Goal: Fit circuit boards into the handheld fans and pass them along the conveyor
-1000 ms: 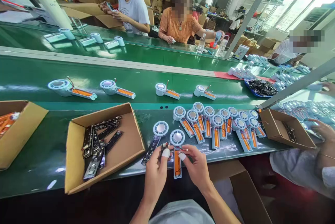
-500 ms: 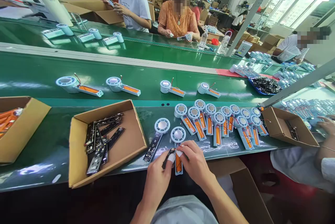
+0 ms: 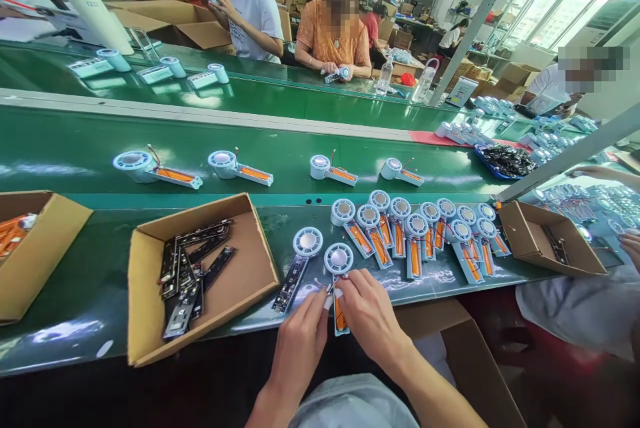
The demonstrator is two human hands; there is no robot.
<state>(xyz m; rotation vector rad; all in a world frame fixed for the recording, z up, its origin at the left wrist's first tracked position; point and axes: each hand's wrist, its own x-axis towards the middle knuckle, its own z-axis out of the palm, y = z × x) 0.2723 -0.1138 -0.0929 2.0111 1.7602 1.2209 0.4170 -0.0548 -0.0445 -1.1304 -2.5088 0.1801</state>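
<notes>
A light-blue round-headed unit point(image 3: 339, 259) with an orange battery in its handle lies at the bench's front edge. Over the top of its handle, my left hand point(image 3: 303, 323) is closed, fingertips pinched at a small connector or wire end; the circuit board seen earlier is mostly hidden. My right hand point(image 3: 367, 308) is closed beside it, fingertips pressed on the unit near the wires, what they pinch too small to name. Just left lies another round-headed unit point(image 3: 307, 241) with a black circuit board point(image 3: 291, 283) along its handle.
A cardboard box point(image 3: 265, 241) of circuit boards stands left, another box point(image 3: 55, 241) with orange batteries farther left. Several battery-fitted units point(image 3: 417, 225) cluster to the right, beside a small box point(image 3: 575, 261). Units sit on the green belt point(image 3: 280, 141); a co-worker's hand point(image 3: 631, 241) is far right.
My hands have come closer together at the top of the handle, and the dark board by my left fingers is less visible. Units on the belt have shifted slightly right.
</notes>
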